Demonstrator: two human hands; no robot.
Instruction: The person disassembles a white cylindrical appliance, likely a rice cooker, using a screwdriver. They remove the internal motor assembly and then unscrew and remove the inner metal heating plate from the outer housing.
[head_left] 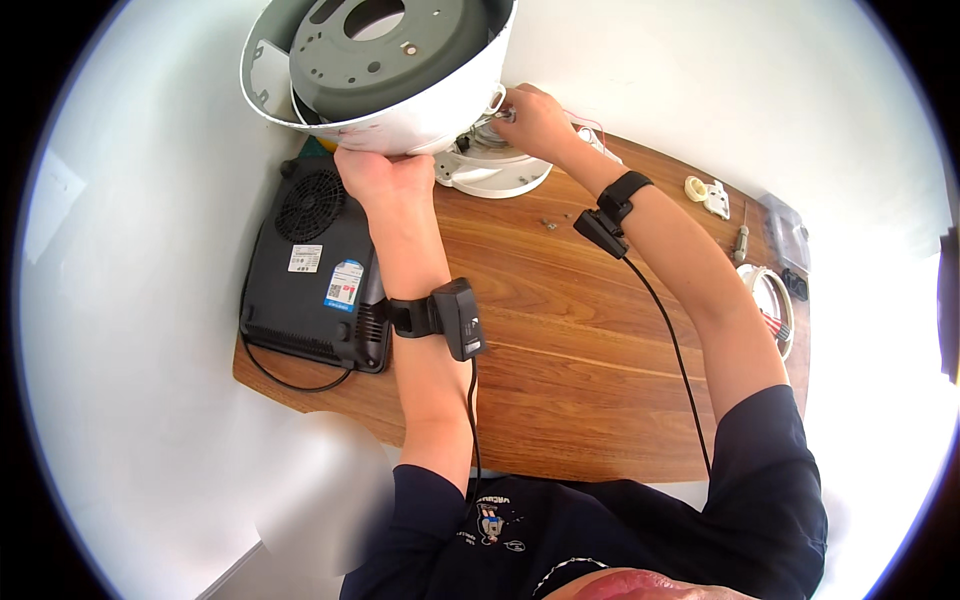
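Observation:
A white, bowl-shaped appliance housing point(440, 110) with a grey perforated metal insert point(340, 65) is tipped up at the far left, its open side facing me. My left hand point(385, 178) is closed against its lower rim, holding it up. Behind and to the right of it, a round white base point(500, 182) with metal parts lies on the table. My right hand point(535, 120) reaches over this base, beside the housing's small white loop. Its fingers are bent together near wires and metal pieces; what they pinch is too small to make out.
An upturned black induction cooker point(310, 270) with a cord sits at the left. Small screws point(548, 224) lie mid-table. Along the right are a white plastic part point(716, 199), a screwdriver point(741, 243), a white ring point(785, 310) and a clear plastic box point(786, 230). Walls stand behind the table.

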